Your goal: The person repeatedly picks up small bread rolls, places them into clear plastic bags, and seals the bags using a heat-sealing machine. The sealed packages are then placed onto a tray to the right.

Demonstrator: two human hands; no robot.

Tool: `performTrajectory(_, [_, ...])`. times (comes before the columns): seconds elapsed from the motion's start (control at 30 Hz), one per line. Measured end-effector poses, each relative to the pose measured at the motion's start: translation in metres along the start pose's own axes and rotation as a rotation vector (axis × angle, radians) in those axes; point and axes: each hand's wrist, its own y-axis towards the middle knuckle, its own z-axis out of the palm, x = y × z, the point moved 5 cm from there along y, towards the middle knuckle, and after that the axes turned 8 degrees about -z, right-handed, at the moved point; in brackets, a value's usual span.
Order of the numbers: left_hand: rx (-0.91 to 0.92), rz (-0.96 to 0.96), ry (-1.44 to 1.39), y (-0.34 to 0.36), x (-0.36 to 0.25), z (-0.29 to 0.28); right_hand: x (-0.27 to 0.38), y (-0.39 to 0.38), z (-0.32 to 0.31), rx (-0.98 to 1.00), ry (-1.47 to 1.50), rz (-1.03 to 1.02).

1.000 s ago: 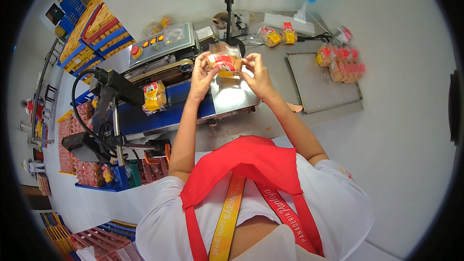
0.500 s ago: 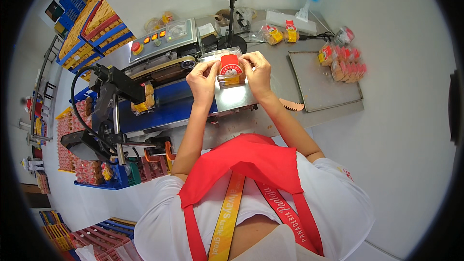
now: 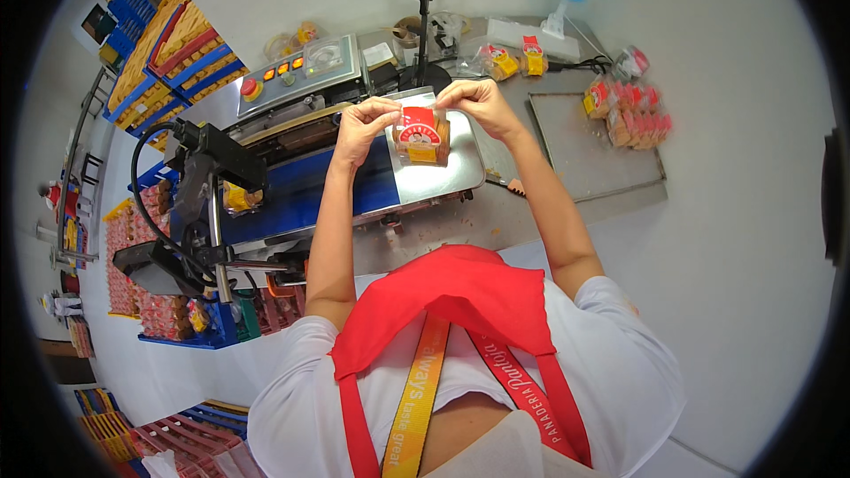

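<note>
A clear plastic bag of bread (image 3: 421, 136) with a red and yellow label lies or stands at the metal end plate (image 3: 465, 173) of a sealing machine. At the bag's upper left corner my left hand (image 3: 365, 127) is closed, thumb and fingertips pinched on the plastic. My right hand (image 3: 485, 108) pinches the upper right corner in the same way. Brown bread shows through the bag's right side. Another packed bag (image 3: 241, 198) sits further left on the blue conveyor belt (image 3: 323, 184), partly behind the machine's black head (image 3: 228, 158).
Behind the belt is a control panel (image 3: 297, 71) with a red button. To the right lies a metal tray (image 3: 589, 155), with several bread packs (image 3: 633, 111) at its far corner. A serrated knife (image 3: 512, 186) rests near my right forearm. Loaded crates (image 3: 181, 44) are stacked at left.
Both hands have moved up to the bag's top corners, and the bag now shows its front more fully. The bag on the belt has shifted left toward the black head.
</note>
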Motion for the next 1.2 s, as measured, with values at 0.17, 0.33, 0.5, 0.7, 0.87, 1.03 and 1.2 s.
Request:
performTrajectory(0.17, [-0.213, -0.035, -0.038, -0.006, 0.008, -0.002, 0.002, -0.013, 0.017, -0.215, -0.291, -0.125])
performTrajectory(0.33, [-0.334, -0.013, -0.072, -0.019, 0.009, 0.009, 0.018, -0.020, 0.031, -0.322, -0.277, -0.205])
performTrajectory(0.5, [-0.336, -0.025, -0.055, -0.023, 0.000, 0.011, 0.004, -0.020, 0.027, -0.418, -0.330, -0.164])
performTrajectory(0.7, [-0.270, -0.053, -0.079, -0.027, -0.004, 0.016, 0.004, -0.031, 0.031, -0.469, -0.307, -0.071])
performTrajectory(0.87, [-0.089, -0.137, 0.055, -0.046, -0.039, 0.023, 0.031, -0.037, 0.040, -0.432, -0.349, -0.127])
performTrajectory(1.03, [-0.297, -0.213, 0.637, 0.000, -0.030, 0.002, -0.042, -0.002, 0.006, -0.421, -0.337, 0.185])
performTrajectory(1.2, [-0.489, -0.116, 1.173, 0.039, 0.004, -0.015, -0.102, 0.027, -0.010, -0.394, -0.618, 0.456])
